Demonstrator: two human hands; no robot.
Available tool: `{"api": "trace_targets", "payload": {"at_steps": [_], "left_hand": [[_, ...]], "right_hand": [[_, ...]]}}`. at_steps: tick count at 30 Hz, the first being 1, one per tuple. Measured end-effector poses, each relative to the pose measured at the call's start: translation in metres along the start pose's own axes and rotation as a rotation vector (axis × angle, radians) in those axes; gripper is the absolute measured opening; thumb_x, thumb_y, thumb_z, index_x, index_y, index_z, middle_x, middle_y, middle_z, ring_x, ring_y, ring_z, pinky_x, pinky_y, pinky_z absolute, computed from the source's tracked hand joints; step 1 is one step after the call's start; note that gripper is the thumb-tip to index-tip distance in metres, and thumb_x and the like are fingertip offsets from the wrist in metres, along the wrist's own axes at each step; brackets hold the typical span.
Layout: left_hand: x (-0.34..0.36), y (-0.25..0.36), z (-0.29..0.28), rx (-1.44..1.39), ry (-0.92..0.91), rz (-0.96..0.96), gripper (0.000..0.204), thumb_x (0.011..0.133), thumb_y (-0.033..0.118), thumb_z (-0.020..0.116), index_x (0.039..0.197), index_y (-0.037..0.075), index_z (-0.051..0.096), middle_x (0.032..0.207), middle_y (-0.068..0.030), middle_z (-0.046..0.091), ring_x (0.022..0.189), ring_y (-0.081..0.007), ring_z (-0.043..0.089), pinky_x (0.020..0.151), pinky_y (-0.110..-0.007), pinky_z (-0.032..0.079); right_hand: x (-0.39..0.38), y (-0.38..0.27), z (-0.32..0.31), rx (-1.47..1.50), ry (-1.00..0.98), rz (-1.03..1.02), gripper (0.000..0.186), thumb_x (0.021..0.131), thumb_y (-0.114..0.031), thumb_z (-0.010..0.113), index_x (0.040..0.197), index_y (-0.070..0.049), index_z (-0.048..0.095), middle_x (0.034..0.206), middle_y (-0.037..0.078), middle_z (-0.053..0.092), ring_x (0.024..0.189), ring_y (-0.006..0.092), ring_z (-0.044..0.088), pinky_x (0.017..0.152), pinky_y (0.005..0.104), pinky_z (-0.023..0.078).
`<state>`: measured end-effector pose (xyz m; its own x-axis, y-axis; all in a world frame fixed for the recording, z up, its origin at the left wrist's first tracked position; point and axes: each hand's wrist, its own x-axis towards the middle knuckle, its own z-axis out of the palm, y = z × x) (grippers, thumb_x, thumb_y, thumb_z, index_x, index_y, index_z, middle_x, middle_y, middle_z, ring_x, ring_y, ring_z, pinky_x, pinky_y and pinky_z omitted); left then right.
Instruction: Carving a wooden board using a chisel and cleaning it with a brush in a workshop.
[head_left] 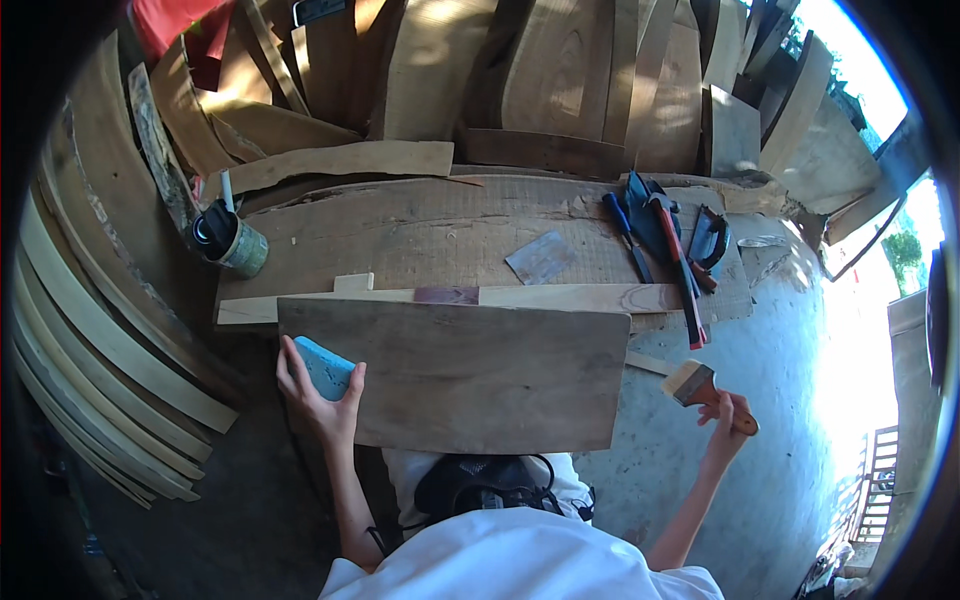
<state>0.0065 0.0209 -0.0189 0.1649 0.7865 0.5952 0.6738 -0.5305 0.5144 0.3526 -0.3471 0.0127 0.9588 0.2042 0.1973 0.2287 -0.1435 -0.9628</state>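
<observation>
Wide brush (706, 386) out at three o'clock from the wooden panel (470, 385), and the right hand (730, 410) has it by the handle, bristles toward ten, apart from the panel's edge! Over at nine, the left hand (325, 408) grips a light-blue block (324, 368) between thumb and fingers, at the panel's near-left end; whether block and wood touch, I can't tell. The panel sits before the lap, a pale wooden strip (570, 297) along its twelve o'clock edge. Up at two, a red-handled tool (676, 247); at ten, a cup (245, 252).
</observation>
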Motion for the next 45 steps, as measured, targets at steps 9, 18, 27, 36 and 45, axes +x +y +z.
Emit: {"api": "trace_targets", "payload": {"at_steps": [9, 18, 27, 36, 45], "left_hand": [[0.001, 0.007, -0.009, 0.058, -0.008, 0.025, 0.096, 0.069, 0.046, 0.079, 0.144, 0.005, 0.035, 0.137, -0.018, 0.04, 0.122, -0.0364, 0.044, 0.099, -0.048, 0.038], [-0.012, 0.041, -0.039, -0.293, -0.45, 0.227, 0.098, 0.062, 0.041, 0.086, 0.139, 0.0, 0.041, 0.139, -0.019, 0.041, 0.128, -0.0373, 0.041, 0.104, -0.047, 0.036], [-0.002, 0.13, 0.015, -0.557, -0.665, 0.734, 0.102, 0.058, 0.037, 0.089, 0.141, 0.004, 0.038, 0.141, -0.0181, 0.039, 0.132, -0.0378, 0.039, 0.109, -0.052, 0.031], [-0.002, 0.117, 0.014, -0.31, -0.662, 0.7, 0.101, 0.063, 0.042, 0.085, 0.145, 0.016, 0.033, 0.151, -0.0187, 0.024, 0.142, -0.0383, 0.016, 0.112, -0.061, 0.014], [-0.023, 0.074, -0.006, -0.378, -0.658, 0.226, 0.078, 0.071, 0.022, 0.082, 0.137, 0.008, 0.044, 0.149, -0.017, 0.028, 0.139, -0.037, 0.025, 0.112, -0.052, 0.025]], "right_hand": [[-0.051, -0.061, 0.151, 0.335, -0.69, 0.02, 0.02, 0.091, -0.01, 0.061, 0.106, 0.003, 0.061, 0.086, 0.011, 0.068, 0.073, 0.0156, 0.065, 0.069, 0.0278, 0.052], [-0.079, -0.085, 0.211, 0.413, -1.023, -0.107, 0.02, 0.089, -0.011, 0.065, 0.106, 0.0, 0.063, 0.097, 0.011, 0.068, 0.088, 0.0145, 0.066, 0.077, 0.0278, 0.052], [-0.07, -0.06, 0.161, 0.451, -0.897, -0.136, 0.034, 0.078, -0.015, 0.079, 0.101, -0.001, 0.059, 0.097, 0.008, 0.062, 0.091, 0.0142, 0.061, 0.082, 0.0275, 0.048], [0.021, -0.051, 0.162, 0.431, -0.398, -0.206, 0.024, 0.081, -0.004, 0.072, 0.1, -0.004, 0.057, 0.095, 0.001, 0.056, 0.089, 0.0075, 0.054, 0.081, 0.0222, 0.044], [0.166, 0.069, 0.247, 0.321, -0.562, -0.032, 0.03, 0.077, -0.004, 0.07, 0.104, -0.005, 0.058, 0.092, 0.001, 0.06, 0.088, 0.0081, 0.056, 0.077, 0.0221, 0.047]]}}
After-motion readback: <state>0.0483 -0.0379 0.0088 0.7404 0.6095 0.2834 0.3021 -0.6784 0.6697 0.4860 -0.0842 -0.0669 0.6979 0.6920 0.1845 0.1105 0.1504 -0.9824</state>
